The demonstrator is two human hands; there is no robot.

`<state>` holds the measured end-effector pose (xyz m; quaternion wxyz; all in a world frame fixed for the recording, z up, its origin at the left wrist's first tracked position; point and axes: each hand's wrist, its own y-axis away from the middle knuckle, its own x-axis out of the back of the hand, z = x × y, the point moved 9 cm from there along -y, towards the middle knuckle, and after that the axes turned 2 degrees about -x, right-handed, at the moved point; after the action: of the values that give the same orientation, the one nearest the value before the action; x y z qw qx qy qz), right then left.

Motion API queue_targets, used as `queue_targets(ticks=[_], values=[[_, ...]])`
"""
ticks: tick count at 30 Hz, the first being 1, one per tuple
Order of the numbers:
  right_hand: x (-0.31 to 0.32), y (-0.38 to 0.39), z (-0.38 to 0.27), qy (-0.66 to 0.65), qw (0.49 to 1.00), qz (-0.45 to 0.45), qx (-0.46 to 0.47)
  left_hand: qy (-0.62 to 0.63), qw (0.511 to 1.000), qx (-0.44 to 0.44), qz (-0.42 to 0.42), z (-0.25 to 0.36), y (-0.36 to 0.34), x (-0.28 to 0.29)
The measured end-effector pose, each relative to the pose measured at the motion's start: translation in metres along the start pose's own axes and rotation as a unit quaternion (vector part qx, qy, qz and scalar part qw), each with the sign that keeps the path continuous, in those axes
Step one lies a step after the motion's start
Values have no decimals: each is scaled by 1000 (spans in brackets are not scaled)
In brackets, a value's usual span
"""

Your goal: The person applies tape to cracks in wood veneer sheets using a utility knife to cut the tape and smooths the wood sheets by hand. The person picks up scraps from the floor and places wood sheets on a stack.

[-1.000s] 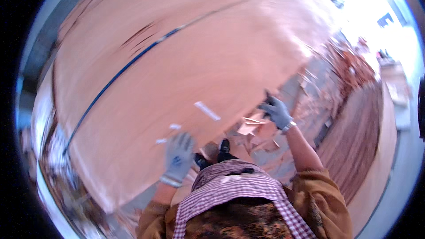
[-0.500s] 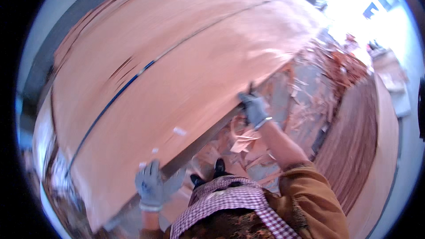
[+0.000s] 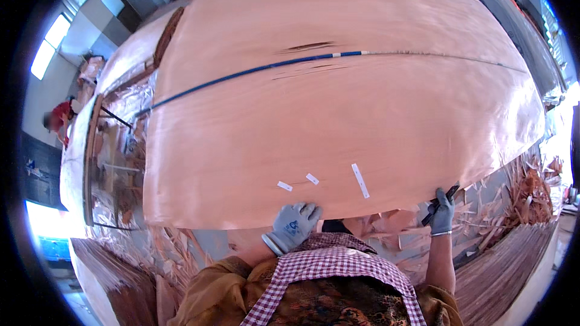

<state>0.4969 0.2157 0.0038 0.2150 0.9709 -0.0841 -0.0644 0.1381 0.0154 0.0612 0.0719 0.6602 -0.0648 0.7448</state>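
Observation:
A broad, pinkish-tan wood veneer sheet [image 3: 241,145] spreads out in front of me. My left hand [image 3: 295,227], in a grey glove, lies at its near edge, the fingers stretched out over the wood. Off to the right, my right hand [image 3: 443,211], gloved too, is closed around a narrow black tool [image 3: 452,191], perhaps a utility knife, beside the sheet's edge. Three short white tape strips [image 3: 360,181] stick to the veneer near my hands. Across the sheet runs a long blue and grey rod [image 3: 241,74], just below a dark split [image 3: 311,46] in the wood.
Veneer scraps [image 3: 386,223] litter the floor under the near edge. Stacked veneer [image 3: 115,278] stands at the lower left, and another stack [image 3: 507,265] at the lower right. A person in red [image 3: 62,118] bends over a table at the far left. Grey covering [image 3: 495,18] drapes something at the back right.
My view has swung round, so the near edge now runs level across it. The left hand stays by that edge; the right hand still grips the black tool.

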Motion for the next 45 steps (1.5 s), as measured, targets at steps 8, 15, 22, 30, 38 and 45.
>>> queue_targets(ticks=[8,15,22,30,38,45], values=[[92,12,111,15,993,21,-117,128,990,-23,-48,38,50,-76],[111,-9,97,99,988,25,-112,199,957,124,170,-81,25,18],[-72,-51,-22,114,985,-121,-35,-87,943,256,195,-265,-73,55],[-181,-90,-69,245,912,-322,-73,-150,921,351,-72,-362,-157,15],[-272,-76,-47,309,818,-464,-140,-118,876,258,389,-350,-143,161],[-306,25,26,393,579,-673,-239,-106,827,423,356,-233,81,128]])
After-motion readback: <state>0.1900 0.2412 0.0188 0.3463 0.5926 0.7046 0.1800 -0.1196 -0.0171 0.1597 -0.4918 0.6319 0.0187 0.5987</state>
